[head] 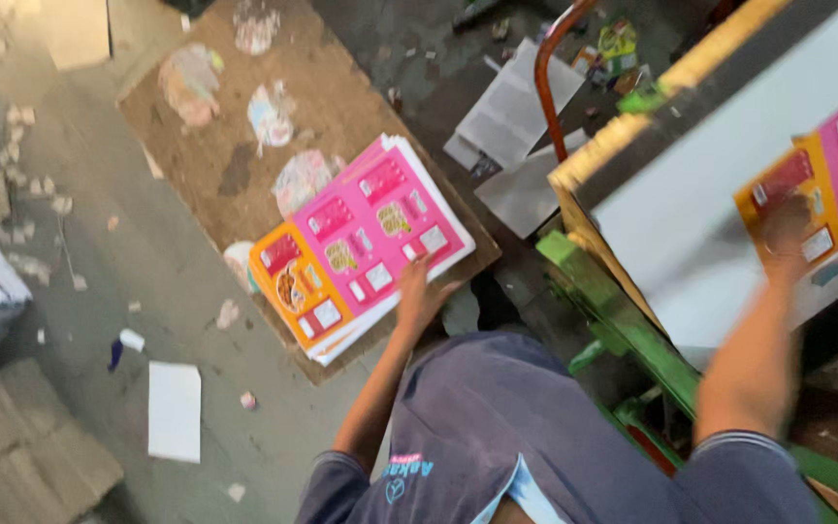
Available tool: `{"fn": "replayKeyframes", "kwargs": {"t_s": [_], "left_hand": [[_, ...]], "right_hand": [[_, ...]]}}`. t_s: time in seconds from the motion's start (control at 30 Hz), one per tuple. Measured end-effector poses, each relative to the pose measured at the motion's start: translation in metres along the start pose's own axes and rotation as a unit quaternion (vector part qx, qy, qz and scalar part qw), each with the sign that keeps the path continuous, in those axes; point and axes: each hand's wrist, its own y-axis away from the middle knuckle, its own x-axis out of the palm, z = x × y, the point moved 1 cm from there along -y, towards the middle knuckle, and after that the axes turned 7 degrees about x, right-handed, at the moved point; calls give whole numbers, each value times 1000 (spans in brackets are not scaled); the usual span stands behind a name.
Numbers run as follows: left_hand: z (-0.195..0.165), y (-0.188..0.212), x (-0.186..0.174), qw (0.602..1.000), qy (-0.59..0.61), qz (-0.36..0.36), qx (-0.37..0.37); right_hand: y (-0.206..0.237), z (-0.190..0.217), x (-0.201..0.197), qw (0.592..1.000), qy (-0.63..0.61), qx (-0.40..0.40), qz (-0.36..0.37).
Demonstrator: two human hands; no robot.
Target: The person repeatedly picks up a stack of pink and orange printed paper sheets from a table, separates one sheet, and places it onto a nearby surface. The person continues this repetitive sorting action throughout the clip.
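- Left hand (417, 296) lowered to the near edge of a stack of printed sheets (366, 247), fingers spread and resting flat on the top pink-and-orange sheet, nothing pinched.
- Stack lying on a brown board (244, 146) on the floor, at about ten o'clock from the torso; edges roughly squared, a good many white sheet edges showing at its near side.
- Right hand (786, 231) stretched out toward two o'clock, onto another printed sheet (826, 189) lying on the white machine table (691, 223); blurred, so cannot tell whether gripping or merely pressing on it.
- Judged from the layout: a fair pile already down on the floor board, one more sheet up on the table under the right hand, not yet over at the stack.
- How many sheets remain on the table: hidden past the right edge of the view.
- Round paper scraps (191, 82) scattered on the board at twelve o'clock from the stack, apart from it.
- White card (175, 409) on the grey floor at seven o'clock from the stack, well apart; grey sheets (511, 107) lying beyond an orange metal bar (545, 78) at one o'clock.
- Green frame (613, 311) of the machine between the two arms.
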Motion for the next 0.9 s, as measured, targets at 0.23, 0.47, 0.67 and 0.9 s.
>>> {"fn": "replayKeyframes", "kwargs": {"t_s": [0.23,0.47,0.67,0.9], "left_hand": [[-46,-48,60,859,481,-10,-175],[93,8,-95,867,404,-85,-279],[145,72,-171,885,270,-231,-301],[203,63,-165,903,-24,-272,-332]], "right_hand": [[229,60,89,561,-539,282,561],[319,61,95,563,-478,595,316],[314,133,173,683,-523,371,351],[325,202,227,877,-311,158,332]]}}
